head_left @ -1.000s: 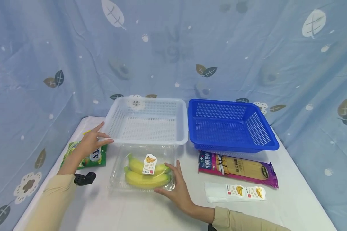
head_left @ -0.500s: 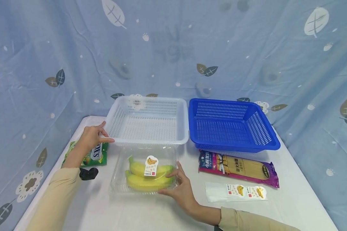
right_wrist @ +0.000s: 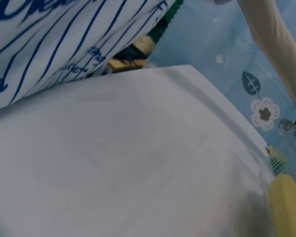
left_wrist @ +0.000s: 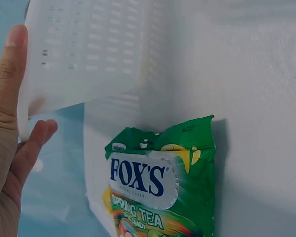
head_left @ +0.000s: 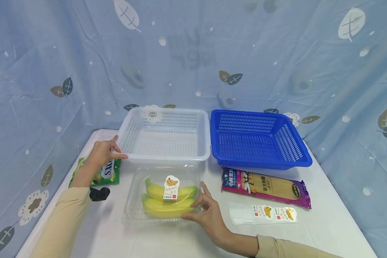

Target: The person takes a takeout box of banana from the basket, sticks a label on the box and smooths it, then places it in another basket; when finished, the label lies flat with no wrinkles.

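Note:
My left hand (head_left: 101,154) grips the front left corner of the white plastic basket (head_left: 167,157). In the left wrist view the thumb lies along the rim and other fingers are behind it. A clear lidded plastic box (head_left: 133,204) stands in front of that basket, with yellow bananas (head_left: 167,212) inside and a banana sticker (head_left: 171,187) on its lid. My right hand (head_left: 211,216) holds this box at its front right corner, thumb at the front and fingers along the right side. Only a piece of the box and a banana (right_wrist: 286,207) show in the right wrist view.
A blue basket (head_left: 259,165) stands right of the white one. Before it lie a spaghetti pack (head_left: 267,188) and a backing strip with banana stickers (head_left: 242,214). A green FOX'S candy bag (left_wrist: 158,182) lies under the left forearm. Patterned curtains border the table.
The plastic box has slid slightly right and toward me, with my right hand on it. My left hand has stayed at the basket corner while its wrist shifted a little.

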The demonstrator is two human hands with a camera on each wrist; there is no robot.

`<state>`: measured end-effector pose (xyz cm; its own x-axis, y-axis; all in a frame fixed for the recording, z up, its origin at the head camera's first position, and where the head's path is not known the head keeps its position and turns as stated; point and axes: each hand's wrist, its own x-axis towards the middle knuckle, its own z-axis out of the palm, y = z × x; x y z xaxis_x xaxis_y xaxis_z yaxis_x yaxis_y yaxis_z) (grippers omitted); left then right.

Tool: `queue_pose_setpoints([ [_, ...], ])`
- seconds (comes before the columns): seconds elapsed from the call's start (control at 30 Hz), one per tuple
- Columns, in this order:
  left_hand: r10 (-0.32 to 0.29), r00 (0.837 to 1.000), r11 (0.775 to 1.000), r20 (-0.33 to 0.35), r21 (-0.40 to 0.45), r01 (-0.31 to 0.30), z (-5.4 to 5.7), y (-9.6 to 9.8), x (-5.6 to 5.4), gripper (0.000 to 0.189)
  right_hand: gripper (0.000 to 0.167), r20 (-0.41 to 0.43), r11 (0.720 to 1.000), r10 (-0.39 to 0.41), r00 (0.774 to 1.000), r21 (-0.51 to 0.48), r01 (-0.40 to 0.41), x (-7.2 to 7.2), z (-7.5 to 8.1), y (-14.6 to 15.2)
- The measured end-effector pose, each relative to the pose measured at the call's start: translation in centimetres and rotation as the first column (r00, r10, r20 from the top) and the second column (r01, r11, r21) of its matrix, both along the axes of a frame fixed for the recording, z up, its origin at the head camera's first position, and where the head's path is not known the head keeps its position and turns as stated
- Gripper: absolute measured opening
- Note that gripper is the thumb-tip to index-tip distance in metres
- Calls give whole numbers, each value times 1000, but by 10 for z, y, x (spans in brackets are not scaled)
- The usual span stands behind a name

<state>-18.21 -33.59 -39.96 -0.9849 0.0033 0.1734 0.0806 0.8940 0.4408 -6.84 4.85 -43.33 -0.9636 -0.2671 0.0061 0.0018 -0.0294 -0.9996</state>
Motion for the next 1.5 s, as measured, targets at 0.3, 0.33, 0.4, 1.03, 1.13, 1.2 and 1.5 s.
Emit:
queue_pose_setpoints([
  [0.3, 21, 999, 1000, 37, 1, -21, 3, 3, 1, 31, 35, 22, 1000, -20, 1000, -2, 20, 0, 25, 7],
  [0.33, 22, 999, 1000, 40, 0, -22, 3, 3, 1, 31, 35, 33, 1000, -22, 999, 1, 22, 0, 28, 8],
  [0.4, 27, 999, 1000, 48, 0, -27, 3, 3, 1, 30, 34, 54, 1000, -25, 998, 12, 24, 0, 35, 9],
  [1.03, 32, 996, 999, 80, -23, -31, 5, 6, -2, 31, 27, 125, 998, 0, 992, -56, 7, -14, 74, 11],
  [1.13, 36, 996, 999, 85, -24, -34, 6, 6, -2, 30, 26, 117, 996, 5, 993, -90, 5, -17, 79, 10],
  [1.2, 37, 996, 999, 82, -24, -35, 6, 6, -1, 30, 27, 112, 994, 8, 994, -107, 4, -19, 82, 9],
  [1.5, 50, 995, 999, 89, -26, -47, 6, 7, -1, 30, 28, 120, 994, -1, 993, -112, 14, -29, 90, 5],
])
